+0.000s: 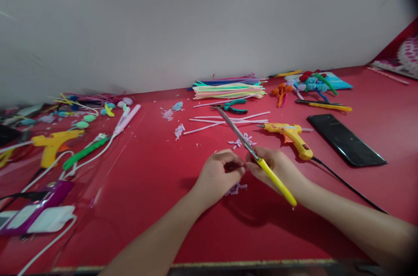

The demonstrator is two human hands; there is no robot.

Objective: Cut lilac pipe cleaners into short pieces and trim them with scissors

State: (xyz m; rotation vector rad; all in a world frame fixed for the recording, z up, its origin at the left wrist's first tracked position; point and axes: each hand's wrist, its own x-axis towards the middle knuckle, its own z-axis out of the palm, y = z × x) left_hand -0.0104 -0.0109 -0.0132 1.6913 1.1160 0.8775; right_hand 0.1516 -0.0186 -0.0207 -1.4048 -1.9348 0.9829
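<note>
My right hand (276, 167) holds yellow-handled scissors (274, 180), seen nearly edge-on, with the long silver blades slanting up and left over the table. Its thumb and forefinger are pinched close to the fingertips of my left hand (217, 176). The left fingers are also pinched together; whatever is between them is too small or hidden. Just under the hands lies a pile of short lilac pipe cleaner pieces (235, 188). A second heap of cut pieces (243, 140) sits beyond the fingers, near the blades. Several long pink pipe cleaners (225, 121) lie further back.
Teal-handled pliers (235, 105) and a pipe cleaner bundle (228, 89) lie behind. To the right are a yellow glue gun (292, 136) with a cord, a black phone (346, 140) and a yellow cutter (329, 106). Leftward are another glue gun (54, 145), a power strip (48, 206) and cables.
</note>
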